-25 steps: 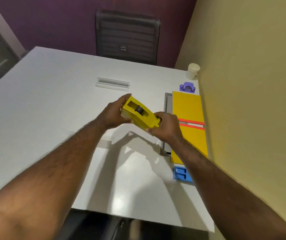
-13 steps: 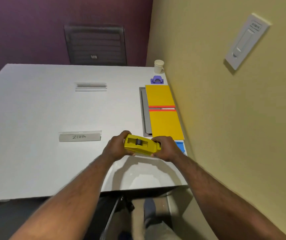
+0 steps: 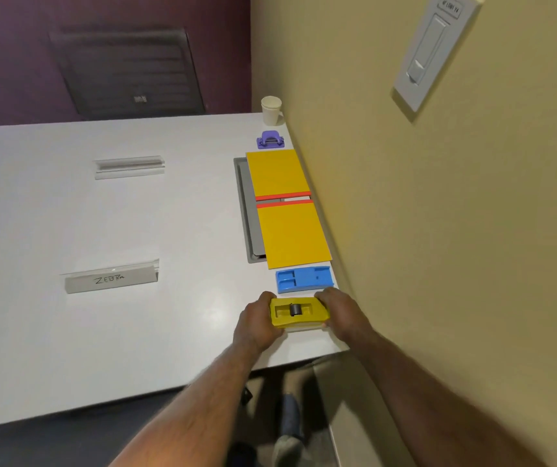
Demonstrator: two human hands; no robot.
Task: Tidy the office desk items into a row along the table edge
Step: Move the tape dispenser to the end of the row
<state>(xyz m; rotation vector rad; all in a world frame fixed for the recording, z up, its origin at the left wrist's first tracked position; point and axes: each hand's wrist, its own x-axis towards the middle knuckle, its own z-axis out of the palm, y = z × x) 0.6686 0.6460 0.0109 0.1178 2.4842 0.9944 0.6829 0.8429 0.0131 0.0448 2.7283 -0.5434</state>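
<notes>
Head view is showing both hands, left hand [image 3: 257,326] and right hand [image 3: 343,315], fingers clamping a yellow plastic tape dispenser [image 3: 299,312] near the smooth white surface [image 3: 68,332] edge, just beside a blue plastic tray [image 3: 304,279].

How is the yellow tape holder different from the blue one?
The yellow holder is gripped by the left hand and right hand; the blue holder lies untouched. Yellow has a dark roller; blue shows none. Yellow sits nearer the table's end. Both lie crosswise along the wall edge.

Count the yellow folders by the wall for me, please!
2: the far folder lies below the purple punch; the near folder lies just above the blue tray.
</notes>
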